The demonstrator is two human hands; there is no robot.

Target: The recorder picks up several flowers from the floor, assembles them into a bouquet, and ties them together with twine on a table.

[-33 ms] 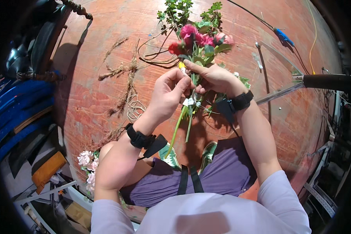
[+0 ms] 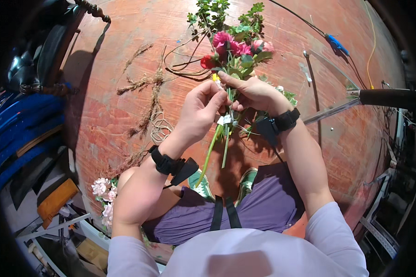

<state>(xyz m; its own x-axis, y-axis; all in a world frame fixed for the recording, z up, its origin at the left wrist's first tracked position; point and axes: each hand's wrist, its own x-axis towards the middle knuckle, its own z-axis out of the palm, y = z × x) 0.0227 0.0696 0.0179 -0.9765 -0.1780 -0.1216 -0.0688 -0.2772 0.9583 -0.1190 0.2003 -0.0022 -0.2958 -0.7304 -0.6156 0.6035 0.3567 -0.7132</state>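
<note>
My left hand (image 2: 202,104) has its fingers pinched on a small yellow and white piece (image 2: 217,81) at the stems. My right hand (image 2: 247,92) grips the bouquet's green stems (image 2: 225,150), its index finger extended toward the same piece. At the top of the bouquet are pink roses (image 2: 224,42), a red bloom (image 2: 208,62) and green leaves. White tags (image 2: 223,120) hang on the stems just below my fingers. Leafy green sprigs (image 2: 208,16) lie beyond the flowers, beside loops of brown stems (image 2: 185,69). Black devices are strapped to both my wrists.
Dried brown grass stems (image 2: 143,85), coiled cord (image 2: 161,127) and pale flowers (image 2: 105,194) are at the left. A blue-handled tool (image 2: 337,44) and a metal frame with a black grip (image 2: 386,97) are at the right. Blue stacked items (image 2: 25,134) fill the left edge.
The flower heads have shifted very slightly downward. My hands and arms look nearly the same.
</note>
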